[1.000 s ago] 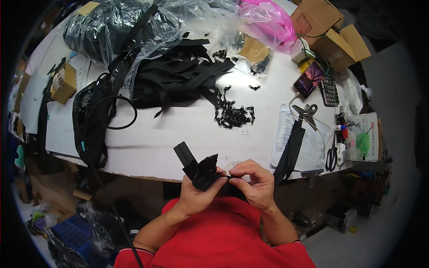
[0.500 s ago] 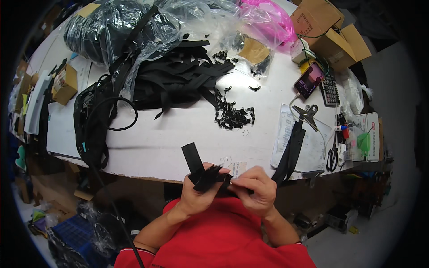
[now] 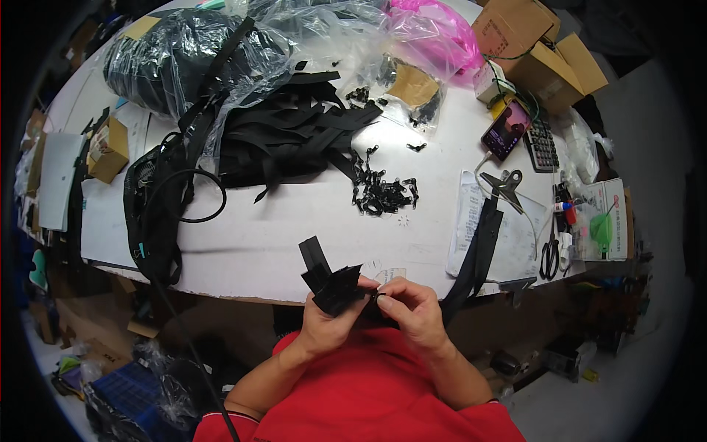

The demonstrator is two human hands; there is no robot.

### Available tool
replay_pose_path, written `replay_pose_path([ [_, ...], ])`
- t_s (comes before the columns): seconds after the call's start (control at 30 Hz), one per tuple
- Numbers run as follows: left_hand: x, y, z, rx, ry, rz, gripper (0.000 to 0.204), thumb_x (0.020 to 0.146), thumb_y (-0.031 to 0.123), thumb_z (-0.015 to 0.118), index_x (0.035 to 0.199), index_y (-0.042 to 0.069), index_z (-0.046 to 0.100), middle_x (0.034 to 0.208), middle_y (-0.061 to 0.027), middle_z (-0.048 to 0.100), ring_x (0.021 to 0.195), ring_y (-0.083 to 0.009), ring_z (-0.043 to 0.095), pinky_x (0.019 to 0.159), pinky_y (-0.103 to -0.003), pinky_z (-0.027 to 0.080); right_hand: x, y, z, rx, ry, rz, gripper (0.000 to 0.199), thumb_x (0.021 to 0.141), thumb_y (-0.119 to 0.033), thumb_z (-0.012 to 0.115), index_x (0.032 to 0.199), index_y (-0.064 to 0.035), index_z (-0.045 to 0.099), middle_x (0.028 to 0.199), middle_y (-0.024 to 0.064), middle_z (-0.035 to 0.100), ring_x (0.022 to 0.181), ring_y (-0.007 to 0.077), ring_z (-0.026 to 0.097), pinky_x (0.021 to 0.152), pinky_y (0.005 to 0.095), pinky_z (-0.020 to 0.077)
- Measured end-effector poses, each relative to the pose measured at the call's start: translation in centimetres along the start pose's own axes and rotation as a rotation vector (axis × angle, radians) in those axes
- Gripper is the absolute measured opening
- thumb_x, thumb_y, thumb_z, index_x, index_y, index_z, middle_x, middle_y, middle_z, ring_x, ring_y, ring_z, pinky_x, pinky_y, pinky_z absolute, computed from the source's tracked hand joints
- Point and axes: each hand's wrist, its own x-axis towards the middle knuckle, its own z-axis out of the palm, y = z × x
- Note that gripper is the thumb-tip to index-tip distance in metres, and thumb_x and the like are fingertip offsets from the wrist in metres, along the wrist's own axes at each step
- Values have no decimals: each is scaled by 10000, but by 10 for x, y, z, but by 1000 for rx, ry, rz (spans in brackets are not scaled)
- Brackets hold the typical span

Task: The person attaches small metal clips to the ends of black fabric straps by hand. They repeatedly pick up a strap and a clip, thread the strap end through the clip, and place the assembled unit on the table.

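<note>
A folded bunch of black straps (image 3: pixel 335 289) is gripped in my left hand (image 3: pixel 322 329), one strap end sticking up past the fingers. My right hand (image 3: pixel 418 315) is closed in a pinch at a small black piece (image 3: pixel 375 297) beside my left fingertips; too little of it shows to tell its kind. Ahead of my hands lies a pile of small black fittings (image 3: pixel 384 195). Further left, a heap of black straps (image 3: pixel 294 136) spreads over the table.
Behind the heap sits a clear plastic bag of black material (image 3: pixel 177 62). At right are a phone (image 3: pixel 506 129), a calculator (image 3: pixel 541 146), a large clip (image 3: pixel 507 188) on papers, scissors (image 3: pixel 549 260) and hanging black straps (image 3: pixel 479 250). A black cable (image 3: pixel 184 324) runs down at left.
My right hand has moved slightly left, closer to my left fingertips, and its pinch now meets the small black piece. The strap bunch in my left hand has turned a little.
</note>
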Motion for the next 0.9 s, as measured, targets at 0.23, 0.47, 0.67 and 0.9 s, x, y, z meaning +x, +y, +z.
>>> replay_pose_path([
  [0.23, -1, 0, 1, -2, -6, 3, 164, 934, -57, 566, 1056, 9, 653, 909, -23, 622, 585, -29, 488, 498, -193, 378, 2, -6, -2, -67, -4, 64, 64, 933, -28, 649, 987, 5, 654, 914, -19, 627, 846, 40, 553, 772, 203, 455],
  [0.47, 0, -8, -4, 78, -31, 80, 172, 946, -46, 551, 1085, 5, 638, 904, -30, 603, 595, -32, 495, 515, -191, 393, 3, 6, 14, -30, 149, -49, 92, 928, -28, 645, 1008, 16, 660, 891, -13, 631, 786, 40, 547, 714, 200, 449],
  [0.67, -1, -7, -6, 78, -46, 99, 185, 948, -51, 541, 1102, 4, 627, 873, -30, 577, 633, -37, 524, 524, -191, 411, 8, 7, -1, -467, 72, -220, 89, 866, -49, 711, 932, 5, 685, 829, 21, 621, 662, 47, 489, 585, 208, 384],
  [0.9, -4, -14, -13, 115, -59, 100, 363, 838, -136, 560, 1182, -37, 620, 963, -68, 631, 743, -90, 623, 685, -229, 512, 13, 17, 1, -442, 115, -304, 73, 846, -40, 718, 860, 4, 662, 795, 23, 605, 622, 56, 456, 549, 224, 362],
])
